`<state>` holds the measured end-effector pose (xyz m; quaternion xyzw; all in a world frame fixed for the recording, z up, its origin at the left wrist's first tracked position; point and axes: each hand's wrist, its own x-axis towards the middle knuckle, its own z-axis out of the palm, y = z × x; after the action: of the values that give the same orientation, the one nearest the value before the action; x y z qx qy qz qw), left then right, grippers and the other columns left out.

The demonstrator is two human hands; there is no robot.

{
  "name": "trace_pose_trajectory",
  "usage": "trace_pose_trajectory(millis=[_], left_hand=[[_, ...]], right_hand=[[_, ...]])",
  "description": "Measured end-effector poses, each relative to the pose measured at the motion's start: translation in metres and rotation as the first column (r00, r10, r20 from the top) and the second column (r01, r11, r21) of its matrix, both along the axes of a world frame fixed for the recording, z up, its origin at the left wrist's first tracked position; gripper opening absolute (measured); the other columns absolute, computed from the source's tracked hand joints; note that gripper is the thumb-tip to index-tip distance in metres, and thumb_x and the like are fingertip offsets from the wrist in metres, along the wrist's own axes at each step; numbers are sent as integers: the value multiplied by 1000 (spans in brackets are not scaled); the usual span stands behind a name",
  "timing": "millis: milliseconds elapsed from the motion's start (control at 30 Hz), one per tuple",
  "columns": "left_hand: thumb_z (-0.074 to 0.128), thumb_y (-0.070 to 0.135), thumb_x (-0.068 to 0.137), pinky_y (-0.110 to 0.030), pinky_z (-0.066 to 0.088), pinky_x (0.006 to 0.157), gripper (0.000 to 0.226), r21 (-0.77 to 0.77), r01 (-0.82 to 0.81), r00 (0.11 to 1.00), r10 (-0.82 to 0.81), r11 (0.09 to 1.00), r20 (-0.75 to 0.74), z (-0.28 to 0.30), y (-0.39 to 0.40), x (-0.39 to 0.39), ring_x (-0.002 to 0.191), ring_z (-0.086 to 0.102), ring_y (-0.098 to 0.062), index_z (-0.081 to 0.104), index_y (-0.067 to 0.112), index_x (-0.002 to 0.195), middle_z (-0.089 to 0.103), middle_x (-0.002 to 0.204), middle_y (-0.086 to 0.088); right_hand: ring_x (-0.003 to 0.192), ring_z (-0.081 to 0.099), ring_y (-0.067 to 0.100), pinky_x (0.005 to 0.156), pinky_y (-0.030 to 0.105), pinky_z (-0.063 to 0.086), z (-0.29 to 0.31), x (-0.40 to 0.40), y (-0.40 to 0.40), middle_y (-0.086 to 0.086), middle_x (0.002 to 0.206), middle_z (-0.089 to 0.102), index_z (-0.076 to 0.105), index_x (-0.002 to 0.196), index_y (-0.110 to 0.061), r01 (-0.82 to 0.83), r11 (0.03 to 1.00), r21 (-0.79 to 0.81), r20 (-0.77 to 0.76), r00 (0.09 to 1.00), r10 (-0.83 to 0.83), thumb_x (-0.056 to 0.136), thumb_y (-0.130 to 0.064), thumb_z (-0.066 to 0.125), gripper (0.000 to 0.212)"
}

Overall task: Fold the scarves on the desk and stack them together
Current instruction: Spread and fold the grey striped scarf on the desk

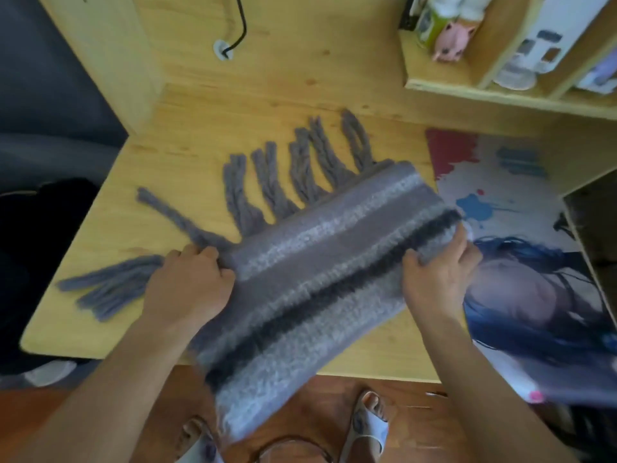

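One scarf [317, 262] lies across the desk [100, 228], its tail hanging over the near edge. I see my left hand [190, 279] gripping its fringed side and my right hand [437, 272] pinching the opposite edge. I should keep both edges level so the fold lands square.

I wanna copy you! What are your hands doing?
Left hand: grips the scarf at its fringed edge.
Right hand: grips the scarf's other edge.

Both hands grip grey striped scarf [320, 262] on tabletop [187, 128]: left hand [192, 282] by fringe, right hand [437, 279] at opp. edge.
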<state>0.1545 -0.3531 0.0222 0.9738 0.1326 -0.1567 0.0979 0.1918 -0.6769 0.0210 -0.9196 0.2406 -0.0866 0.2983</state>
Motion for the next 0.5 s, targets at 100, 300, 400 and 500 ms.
trace_pose_trajectory(millis=[100,300,400,500], left_hand=[[23,47,105,-47,46,75,56,265,123,984,-152,956,90,-10,-2,-18,96,54,-40,64,8,111,59,102,-17],[43,34,101,-39,43,46,34,200,118,929,-179,973,323,-25,4,-39,60,56,-36,57,5,89,53,75,-13],[61,21,97,-30,27,44,26,169,93,920,-150,981,363,-24,1,-39,50,54,-33,51,8,78,50,62,-9],[67,17,94,-25,17,43,29,147,71,930,-119,987,349,-21,5,-38,41,52,-30,47,11,74,41,54,-1]], right_hand=[[133,32,43,110,59,31,3,53,-15,20,151,38,44,148,-9,-440,814,-379,85,860,504,89,-7,56,60],[153,6,31,123,54,8,28,157,-2,5,164,23,38,150,-22,-887,209,-412,-582,433,689,86,-17,59,67],[122,48,30,122,52,11,41,178,13,8,109,61,54,107,-17,-909,179,-375,-640,394,660,90,-24,53,18],[91,58,25,118,50,23,49,190,24,3,82,59,48,105,-19,-930,217,-296,-662,364,655,98,-28,45,12]])
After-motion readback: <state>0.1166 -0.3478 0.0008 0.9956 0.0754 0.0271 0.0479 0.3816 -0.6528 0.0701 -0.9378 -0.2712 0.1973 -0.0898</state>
